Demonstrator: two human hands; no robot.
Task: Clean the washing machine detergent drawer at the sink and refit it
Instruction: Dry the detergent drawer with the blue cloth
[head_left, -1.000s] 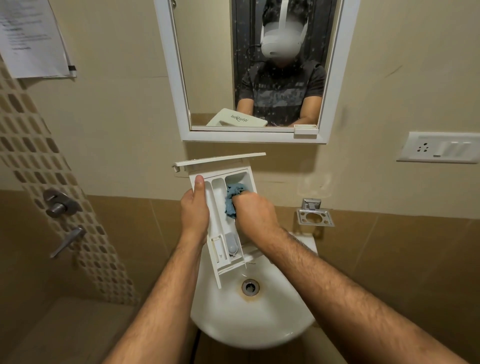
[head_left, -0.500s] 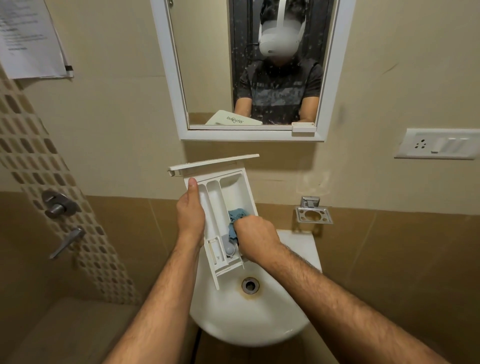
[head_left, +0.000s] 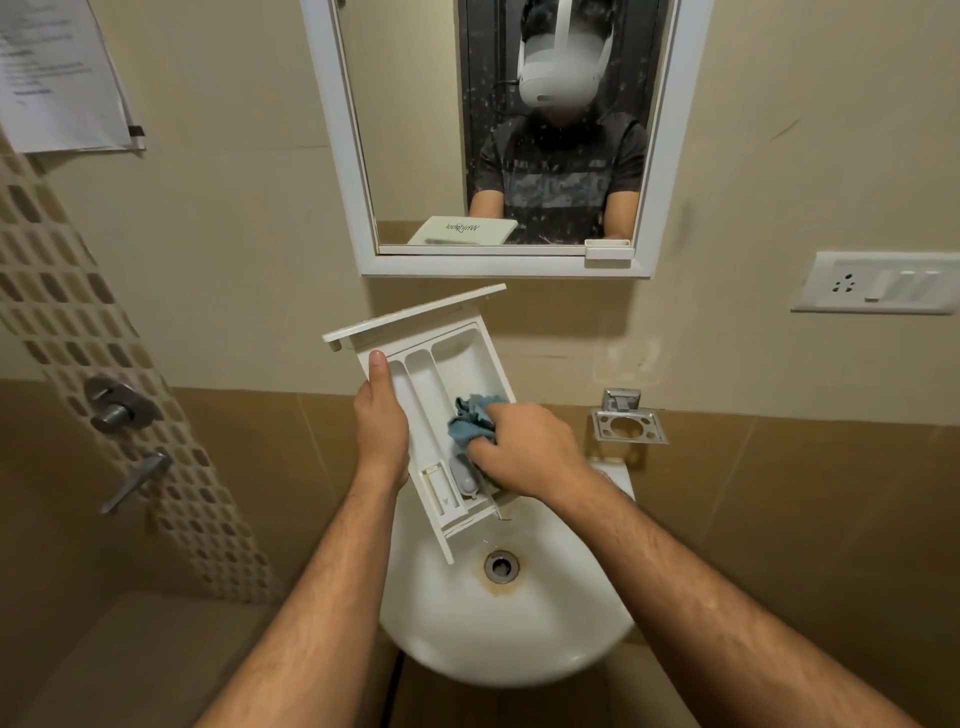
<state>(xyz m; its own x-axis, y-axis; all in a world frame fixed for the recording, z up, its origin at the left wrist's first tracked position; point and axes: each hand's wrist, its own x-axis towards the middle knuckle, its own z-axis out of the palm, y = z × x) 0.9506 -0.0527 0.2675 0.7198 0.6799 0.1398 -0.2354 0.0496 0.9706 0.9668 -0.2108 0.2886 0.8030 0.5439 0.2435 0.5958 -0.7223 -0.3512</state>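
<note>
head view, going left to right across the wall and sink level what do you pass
Wall tap handle → left hand gripping the detergent drawer → blue cloth → right hand holding the cloth → metal holder on the wall → switch plate.

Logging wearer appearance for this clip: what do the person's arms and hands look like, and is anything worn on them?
Both forearms are bare and hairy, with no sleeve reaching them in the head view. The left hand and right hand are ungloved, and no watch, ring or band shows on either. The mirror reflection shows a dark short-sleeved T-shirt with a grey patterned chest and a white headset.
</note>
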